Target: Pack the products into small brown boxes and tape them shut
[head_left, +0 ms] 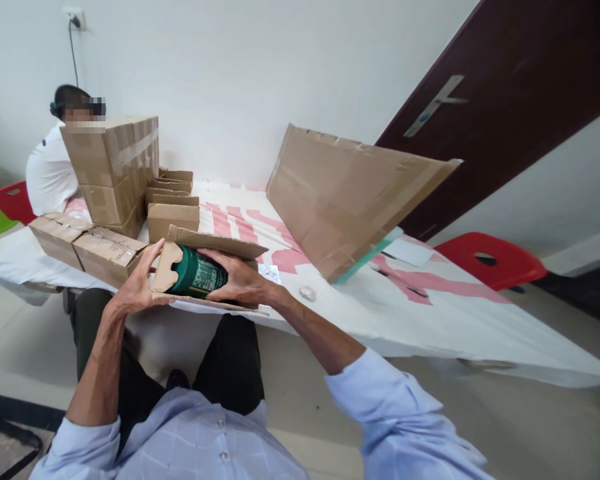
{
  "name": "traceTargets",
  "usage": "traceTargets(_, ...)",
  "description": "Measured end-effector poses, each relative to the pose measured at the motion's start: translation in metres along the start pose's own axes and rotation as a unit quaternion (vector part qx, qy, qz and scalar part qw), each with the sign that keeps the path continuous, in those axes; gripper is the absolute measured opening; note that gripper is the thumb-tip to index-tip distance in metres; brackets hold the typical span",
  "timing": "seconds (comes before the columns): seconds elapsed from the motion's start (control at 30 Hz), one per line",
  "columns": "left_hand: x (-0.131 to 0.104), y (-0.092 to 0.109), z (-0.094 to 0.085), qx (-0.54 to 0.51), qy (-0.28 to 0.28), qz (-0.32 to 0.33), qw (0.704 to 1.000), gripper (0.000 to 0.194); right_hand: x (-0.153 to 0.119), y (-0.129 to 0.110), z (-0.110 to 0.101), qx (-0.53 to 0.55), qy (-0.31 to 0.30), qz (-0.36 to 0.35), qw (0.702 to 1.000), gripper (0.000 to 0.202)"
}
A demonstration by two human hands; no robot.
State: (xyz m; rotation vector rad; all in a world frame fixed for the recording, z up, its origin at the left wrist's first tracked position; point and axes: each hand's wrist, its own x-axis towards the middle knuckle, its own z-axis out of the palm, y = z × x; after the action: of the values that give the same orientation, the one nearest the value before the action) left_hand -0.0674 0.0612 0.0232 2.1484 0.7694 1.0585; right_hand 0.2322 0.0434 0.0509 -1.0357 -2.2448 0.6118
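An open cardboard box [220, 242] lies at the table's front edge, its long flaps spread. Inside rests a dark green canister [204, 275] on its side, with pale printing on its label. At the canister's left end stands a cut-out cardboard piece [167, 267]. My left hand [137, 283] grips the box's left end, thumb on top and fingers along the near side. Around the canister's right part close the thumb and fingers of my right hand [240, 277]. The palm side of both hands is hidden.
Sealed cartons [103, 160] are stacked at the left, with two more boxes [105, 250] in front. Several open boxes [174, 217] stand behind mine. A large cardboard sheet [340, 193] leans at the centre right. Another person [53, 157] sits at far left. Red chairs [490, 257] flank the table.
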Motion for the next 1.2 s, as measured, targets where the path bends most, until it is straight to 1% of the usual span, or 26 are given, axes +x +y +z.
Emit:
traceTargets(0.13, 0.014, 0.003, -0.009, 0.01, -0.006, 0.034, 0.999, 0.13, -0.004, -0.003, -0.005, 0.017, 0.046, -0.008, 0.999, 0.098)
traceTargets(0.23, 0.021, -0.005, -0.011, 0.007, -0.007, 0.031, 0.999, 0.129, -0.008, -0.008, -0.009, 0.033, 0.076, -0.021, 0.996, 0.096)
traceTargets(0.3, 0.024, -0.017, -0.007, 0.001, -0.017, 0.008, 1.0, 0.126, -0.01, -0.012, -0.011, 0.074, 0.112, -0.036, 0.99, 0.099)
traceTargets(0.37, 0.023, -0.033, 0.0, -0.01, -0.023, -0.019, 1.0, 0.123, -0.01, -0.015, -0.014, 0.137, 0.156, -0.053, 0.977, 0.107)
traceTargets(0.4, 0.023, -0.041, 0.005, -0.015, -0.016, -0.034, 0.999, 0.123, -0.009, -0.017, -0.015, 0.168, 0.175, -0.059, 0.968, 0.111)
traceTargets(0.5, 0.018, -0.062, 0.016, 0.002, 0.042, -0.086, 0.995, 0.134, 0.001, -0.023, -0.023, 0.229, 0.201, -0.067, 0.95, 0.116)
traceTargets(0.57, 0.014, -0.068, 0.016, 0.031, 0.057, -0.106, 0.992, 0.14, 0.009, -0.025, -0.028, 0.248, 0.214, -0.061, 0.943, 0.117)
traceTargets(0.6, 0.013, -0.067, 0.014, 0.047, 0.059, -0.106, 0.991, 0.14, 0.013, -0.026, -0.029, 0.257, 0.226, -0.056, 0.938, 0.118)
traceTargets(0.67, 0.012, -0.057, 0.006, 0.08, 0.08, -0.09, 0.989, 0.135, 0.021, -0.026, -0.03, 0.28, 0.255, -0.046, 0.924, 0.118)
traceTargets(0.7, 0.013, -0.048, 0.002, 0.096, 0.107, -0.076, 0.987, 0.129, 0.024, -0.026, -0.03, 0.293, 0.266, -0.043, 0.917, 0.116)
traceTargets(0.77, 0.018, -0.025, -0.004, 0.12, 0.171, -0.039, 0.977, 0.114, 0.03, -0.028, -0.026, 0.318, 0.279, -0.041, 0.905, 0.107)
traceTargets(0.8, 0.022, -0.011, -0.005, 0.12, 0.19, -0.019, 0.974, 0.106, 0.033, -0.029, -0.023, 0.327, 0.28, -0.041, 0.902, 0.1)
traceTargets(0.83, 0.027, 0.002, -0.005, 0.108, 0.19, 0.0, 0.976, 0.1, 0.036, -0.031, -0.019, 0.333, 0.28, -0.042, 0.899, 0.094)
traceTargets(0.87, 0.033, 0.015, -0.002, 0.082, 0.17, 0.016, 0.982, 0.097, 0.039, -0.033, -0.015, 0.338, 0.28, -0.043, 0.897, 0.089)
traceTargets(0.93, 0.047, 0.037, 0.005, 0.01, 0.109, 0.04, 0.993, 0.103, 0.046, -0.037, -0.006, 0.342, 0.288, -0.045, 0.894, 0.083)
traceTargets(0.97, 0.054, 0.045, 0.009, -0.025, 0.089, 0.048, 0.995, 0.108, 0.05, -0.039, -0.002, 0.336, 0.295, -0.046, 0.893, 0.08)
traceTargets(1.0, 0.06, 0.051, 0.012, -0.053, 0.081, 0.051, 0.994, 0.111, 0.055, -0.039, 0.001, 0.325, 0.304, -0.047, 0.894, 0.078)
traceTargets(1.07, 0.07, 0.054, 0.016, -0.083, 0.094, 0.045, 0.991, 0.112, 0.066, -0.036, 0.006, 0.291, 0.319, -0.042, 0.901, 0.074)
traceTargets(1.13, 0.077, 0.05, 0.016, -0.085, 0.111, 0.026, 0.99, 0.106, 0.077, -0.029, 0.008, 0.265, 0.31, -0.021, 0.913, 0.075)
traceTargets(1.2, 0.082, 0.04, 0.014, -0.077, 0.117, 0.002, 0.99, 0.101, 0.087, -0.017, 0.01, 0.252, 0.287, 0.014, 0.924, 0.079)
